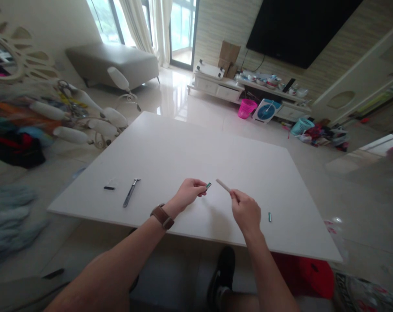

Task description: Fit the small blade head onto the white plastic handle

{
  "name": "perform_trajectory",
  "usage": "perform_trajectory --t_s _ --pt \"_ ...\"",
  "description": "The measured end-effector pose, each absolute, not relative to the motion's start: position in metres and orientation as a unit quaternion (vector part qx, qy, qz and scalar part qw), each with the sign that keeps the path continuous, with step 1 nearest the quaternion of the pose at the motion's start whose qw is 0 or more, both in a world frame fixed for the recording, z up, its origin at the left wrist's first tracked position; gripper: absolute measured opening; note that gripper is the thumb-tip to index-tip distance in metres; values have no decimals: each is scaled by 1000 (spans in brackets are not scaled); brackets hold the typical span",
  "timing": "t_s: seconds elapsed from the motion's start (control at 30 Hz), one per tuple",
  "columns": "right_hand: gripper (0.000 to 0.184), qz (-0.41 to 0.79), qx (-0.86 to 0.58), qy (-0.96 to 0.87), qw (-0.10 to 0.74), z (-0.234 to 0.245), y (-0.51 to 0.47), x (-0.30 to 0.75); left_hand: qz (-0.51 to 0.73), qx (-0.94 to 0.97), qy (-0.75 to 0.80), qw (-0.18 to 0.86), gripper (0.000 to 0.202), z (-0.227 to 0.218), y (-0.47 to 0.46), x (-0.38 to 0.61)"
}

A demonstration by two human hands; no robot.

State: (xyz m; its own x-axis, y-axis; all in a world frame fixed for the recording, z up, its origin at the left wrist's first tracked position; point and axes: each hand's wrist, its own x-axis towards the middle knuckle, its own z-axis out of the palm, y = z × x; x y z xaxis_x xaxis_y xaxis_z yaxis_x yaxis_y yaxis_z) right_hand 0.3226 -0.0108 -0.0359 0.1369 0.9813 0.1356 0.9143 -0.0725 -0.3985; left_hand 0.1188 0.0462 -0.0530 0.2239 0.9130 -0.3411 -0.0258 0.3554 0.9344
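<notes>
Pinching a small green-and-dark rectangular piece [208,186] by one end, thumb against fingers of my left hand [194,190]; that grip, I judge, leaves its far end uncovered. My right hand [246,209] is closed on the near end of a narrow, flat, pale-grey stick [223,185], its tip aimed at ten o'clock, perhaps held so far back to keep its length free. Piece and stick are near, not touching, above the white rectangular table [196,147].

Clock centred between them, twelve away from me. Nine o'clock: a long grey razor-like handle with T-shaped top [131,193]; beyond it, a short black bar [109,188] beside something clear, too faint to name. Four o'clock, past my right hand: a small green rectangular strip [270,217]. Both sides seem chosen for easy reach, outside my working space.
</notes>
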Motion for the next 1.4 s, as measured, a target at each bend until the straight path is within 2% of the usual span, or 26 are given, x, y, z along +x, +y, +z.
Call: perform_trajectory --t_s 0.17,0.27,0.4,0.57,0.63,0.8,1.17,1.3,1.4 --pt "32 146 -685 -685 201 -36 -8 327 358 435 506 653 12 -53 47 120" --pt "33 102 -728 -647 203 -37 -9 327 354 445 503 650 11 -53 46 121" --pt "33 153 -691 -672 220 -37 -11 324 356 438 505 653 11 -51 45 122" --pt "36 99 -729 -641 221 -35 -12 325 368 435 495 656 10 -51 45 122" --pt "36 128 -700 -663 233 -35 -12 324 374 426 489 663 10 -53 45 122" --pt "36 148 -686 -681 208 -38 -13 316 382 408 474 680 10 -58 45 122" --pt "34 196 -661 -691 215 -40 -12 315 390 336 444 733 10 -56 46 117" --pt "34 203 -653 -699 208 -39 -13 314 386 305 434 755 4 -54 48 114" --pt "33 204 -643 -710 201 -37 -13 310 377 309 440 755 10 -54 49 112"
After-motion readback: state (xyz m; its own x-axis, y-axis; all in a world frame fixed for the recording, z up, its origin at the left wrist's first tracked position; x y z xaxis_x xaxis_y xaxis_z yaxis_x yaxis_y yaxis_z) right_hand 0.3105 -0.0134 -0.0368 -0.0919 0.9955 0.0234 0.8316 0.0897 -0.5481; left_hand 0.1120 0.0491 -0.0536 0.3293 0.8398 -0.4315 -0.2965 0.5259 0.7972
